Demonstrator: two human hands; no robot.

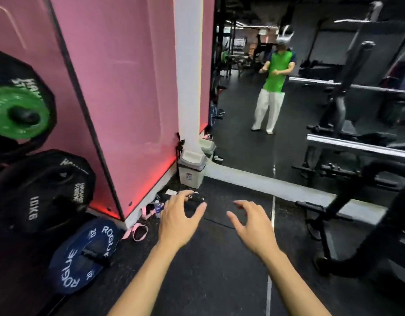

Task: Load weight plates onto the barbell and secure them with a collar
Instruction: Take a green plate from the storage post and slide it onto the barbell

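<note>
While both arms reach out over the dark rubber floor (210,281), the left hand (177,221) and right hand (254,226) hang at centre frame with fingers spread and loosely bent, grasping nothing. Weight plates stand along the left edge: a round blue plate (82,254) lettered ROGUE at lower left, a black angular plate (40,192) marked 10KG above it, and a small green plate (16,110) higher up. Pink bands (140,231) lie by the glossy pink wall (119,87). A black metal rack (356,224) fills the right side; a steel bar (356,145) crosses there.

Head-worn view, forward and downward
</note>
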